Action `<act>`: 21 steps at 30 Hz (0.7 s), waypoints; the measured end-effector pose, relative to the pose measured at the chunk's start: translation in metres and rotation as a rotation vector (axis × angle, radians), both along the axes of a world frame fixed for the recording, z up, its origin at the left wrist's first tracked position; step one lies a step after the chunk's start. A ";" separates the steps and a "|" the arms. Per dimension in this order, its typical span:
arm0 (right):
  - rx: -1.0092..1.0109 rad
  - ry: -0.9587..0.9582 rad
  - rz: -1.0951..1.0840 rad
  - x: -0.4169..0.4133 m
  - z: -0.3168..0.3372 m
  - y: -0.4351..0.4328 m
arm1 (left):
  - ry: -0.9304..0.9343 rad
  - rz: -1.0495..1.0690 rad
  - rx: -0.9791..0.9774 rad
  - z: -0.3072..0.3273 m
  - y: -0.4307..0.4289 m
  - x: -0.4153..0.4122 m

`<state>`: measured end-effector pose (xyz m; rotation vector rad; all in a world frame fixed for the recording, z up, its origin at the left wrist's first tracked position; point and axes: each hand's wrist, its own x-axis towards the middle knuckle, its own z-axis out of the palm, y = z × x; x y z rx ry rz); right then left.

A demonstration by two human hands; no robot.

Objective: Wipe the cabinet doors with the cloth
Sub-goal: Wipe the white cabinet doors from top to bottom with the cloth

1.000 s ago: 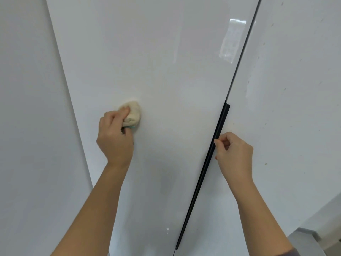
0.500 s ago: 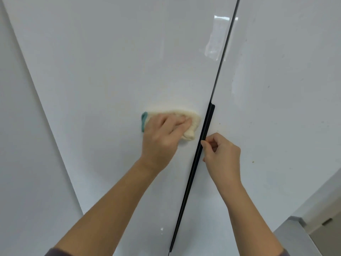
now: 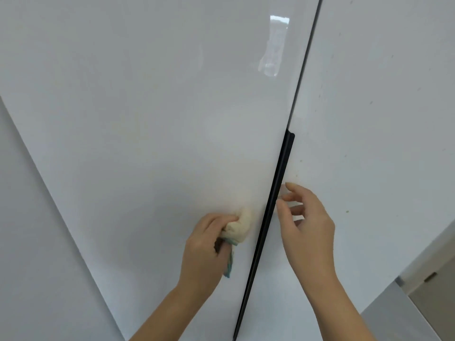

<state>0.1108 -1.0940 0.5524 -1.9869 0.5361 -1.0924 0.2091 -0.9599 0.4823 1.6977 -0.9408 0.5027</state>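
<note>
L hand (image 3: pixel 204 249) w/ cloth (image 3: pixel 237 230) slid down, black handle (image 3: pixel 275 193) just right.

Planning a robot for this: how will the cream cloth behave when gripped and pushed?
Probably floppy: the cloth bunches into a wad in the left hand, teal edge dangling. Likely light, held one-handed. Should slide easily on the glossy door.

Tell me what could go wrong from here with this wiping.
1. The right hand lies loose beside the black handle strip without gripping it, so the left door may swing under pressure.
2. The cloth is bunched small in the left hand, so it may leave streaks.
3. Brown specks on the right door could be missed.
</note>
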 end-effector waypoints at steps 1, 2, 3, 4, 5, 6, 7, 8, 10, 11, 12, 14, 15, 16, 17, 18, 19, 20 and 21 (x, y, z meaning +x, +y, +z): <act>0.023 -0.044 -0.006 -0.004 -0.004 0.007 | 0.159 -0.044 -0.065 0.009 0.004 -0.002; 0.030 -0.084 -0.008 -0.005 -0.010 0.014 | 0.282 -0.090 -0.124 0.014 0.007 -0.001; 0.039 -0.107 -0.003 -0.006 -0.018 0.019 | 0.373 -0.123 -0.168 0.016 0.010 0.000; 0.037 -0.119 0.009 -0.004 -0.029 0.024 | 0.432 -0.150 -0.200 0.014 0.013 0.003; 0.047 -0.126 0.030 -0.002 -0.038 0.029 | 0.486 -0.184 -0.230 0.011 0.014 0.005; 0.060 -0.127 0.055 0.002 -0.051 0.033 | 0.522 -0.219 -0.258 0.005 0.016 0.007; 0.092 -0.126 0.092 0.005 -0.061 0.037 | 0.555 -0.264 -0.290 0.000 0.016 0.009; 0.121 -0.126 0.138 0.010 -0.073 0.041 | 0.576 -0.307 -0.329 -0.006 0.018 0.011; 0.166 -0.132 0.247 0.017 -0.094 0.045 | 0.613 -0.398 -0.421 -0.018 0.020 0.014; 0.170 -0.126 0.309 0.020 -0.109 0.048 | 0.617 -0.436 -0.483 -0.030 0.022 0.016; 0.167 -0.104 0.367 0.023 -0.121 0.048 | 0.622 -0.470 -0.539 -0.039 0.023 0.019; 0.139 -0.059 0.467 0.028 -0.148 0.050 | 0.617 -0.515 -0.613 -0.060 0.028 0.025; 0.115 -0.039 0.506 0.030 -0.161 0.051 | 0.598 -0.527 -0.610 -0.071 0.031 0.029; 0.085 -0.022 0.519 0.032 -0.171 0.050 | 0.574 -0.527 -0.574 -0.081 0.035 0.033; 0.068 -0.019 0.518 0.034 -0.179 0.048 | 0.549 -0.526 -0.519 -0.090 0.039 0.039; 0.043 -0.034 0.503 0.036 -0.190 0.046 | 0.511 -0.533 -0.455 -0.101 0.045 0.044; 0.018 -0.055 0.479 0.038 -0.198 0.043 | 0.484 -0.551 -0.393 -0.110 0.050 0.048; -0.014 -0.080 0.445 0.040 -0.207 0.041 | 0.453 -0.559 -0.335 -0.120 0.056 0.053; -0.038 -0.103 0.424 0.042 -0.214 0.038 | 0.427 -0.557 -0.279 -0.128 0.061 0.058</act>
